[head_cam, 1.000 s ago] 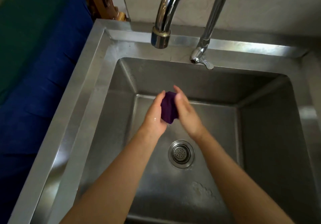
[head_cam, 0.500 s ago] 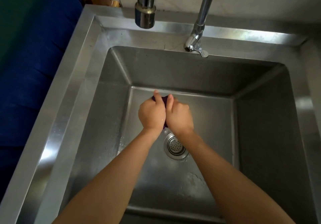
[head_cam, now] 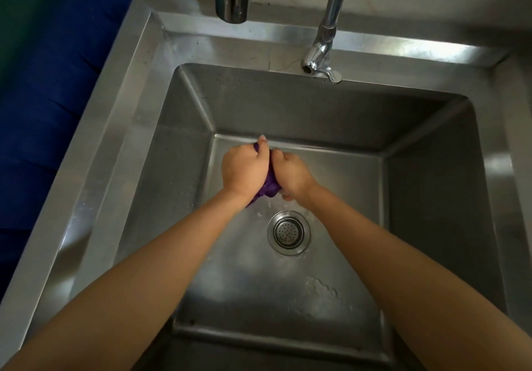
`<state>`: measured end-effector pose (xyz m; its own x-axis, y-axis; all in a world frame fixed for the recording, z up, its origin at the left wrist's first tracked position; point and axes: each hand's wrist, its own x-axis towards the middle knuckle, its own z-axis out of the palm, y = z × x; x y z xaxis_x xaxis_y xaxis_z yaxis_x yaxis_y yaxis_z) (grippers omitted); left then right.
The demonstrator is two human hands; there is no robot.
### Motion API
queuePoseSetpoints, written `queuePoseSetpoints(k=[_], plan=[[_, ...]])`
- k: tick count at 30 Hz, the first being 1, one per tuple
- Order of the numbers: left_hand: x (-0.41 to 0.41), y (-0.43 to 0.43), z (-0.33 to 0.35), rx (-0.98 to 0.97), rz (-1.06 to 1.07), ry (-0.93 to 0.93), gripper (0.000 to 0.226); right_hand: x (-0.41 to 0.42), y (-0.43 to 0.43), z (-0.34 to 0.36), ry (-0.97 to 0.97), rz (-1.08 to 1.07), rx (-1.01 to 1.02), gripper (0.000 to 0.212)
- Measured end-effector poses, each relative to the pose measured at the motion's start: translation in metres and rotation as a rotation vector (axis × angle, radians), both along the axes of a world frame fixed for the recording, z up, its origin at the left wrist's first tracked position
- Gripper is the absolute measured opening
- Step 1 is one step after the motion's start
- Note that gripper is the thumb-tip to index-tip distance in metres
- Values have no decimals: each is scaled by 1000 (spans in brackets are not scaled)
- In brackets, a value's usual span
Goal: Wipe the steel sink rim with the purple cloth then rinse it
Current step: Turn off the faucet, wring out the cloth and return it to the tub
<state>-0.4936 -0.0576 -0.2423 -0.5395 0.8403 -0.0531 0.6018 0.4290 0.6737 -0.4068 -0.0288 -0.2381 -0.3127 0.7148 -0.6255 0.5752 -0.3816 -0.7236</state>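
Note:
The purple cloth (head_cam: 270, 187) is bunched into a wad between both hands, low in the steel basin just above the drain (head_cam: 288, 232). My left hand (head_cam: 244, 169) grips it from the left with curled fingers. My right hand (head_cam: 290, 175) grips it from the right. Only a small part of the cloth shows between the wrists and at the fingertips. Drops fall from it onto the wet floor of the sink. The steel sink rim (head_cam: 135, 88) frames the basin on the left and back.
The tap spout (head_cam: 233, 2) hangs over the back rim, with no water stream visible. The tap's base and small lever (head_cam: 319, 62) sit on the back ledge. A blue and green surface (head_cam: 43, 97) lies left of the sink. Suds patch (head_cam: 319, 293) on the basin floor.
Both hands went from pressing the cloth between flat palms, higher up, to gripping it in fists lower in the basin near the drain. More of the cloth now shows below the wrists.

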Motion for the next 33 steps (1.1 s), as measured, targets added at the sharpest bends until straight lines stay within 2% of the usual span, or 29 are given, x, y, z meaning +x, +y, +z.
queuePoseSetpoints(k=[2, 4, 7, 9, 10, 14, 17, 19, 24, 28, 30, 33], plan=[[-7, 3, 1, -19, 36, -118, 54, 4, 1, 1, 150, 9, -61, 45], [-15, 2, -5, -73, 123, -342, 48, 11, 2, 0, 232, 43, -53, 42], [-23, -11, -13, -163, 232, -880, 36, 20, 2, -3, 269, -16, -11, 23], [-25, -22, -16, -199, 252, -1205, 38, 28, 0, -4, 313, -67, -57, 23], [-26, -25, -18, -212, 226, -1285, 39, 31, -1, -3, 343, -75, -78, 27], [-22, -35, -23, -204, 46, -1271, 30, 40, -4, 4, 301, 25, 26, 33], [-30, -39, -21, -154, 132, -1290, 26, 54, 3, 10, 260, 22, 179, 29], [-36, -40, -20, -155, 173, -1236, 20, 63, 9, 14, 221, 21, 240, 25], [-38, -39, -16, -57, 119, -1087, 14, 71, 11, 15, 182, 69, 248, 8], [-35, -38, -12, 8, 105, -1062, 17, 69, 6, 15, 465, -265, -34, 18], [-33, -37, -12, 37, 108, -1020, 17, 64, 5, 14, 466, -376, -18, 20], [-32, -38, -11, 52, 112, -1103, 14, 59, 7, 13, 344, -401, 118, 18]])
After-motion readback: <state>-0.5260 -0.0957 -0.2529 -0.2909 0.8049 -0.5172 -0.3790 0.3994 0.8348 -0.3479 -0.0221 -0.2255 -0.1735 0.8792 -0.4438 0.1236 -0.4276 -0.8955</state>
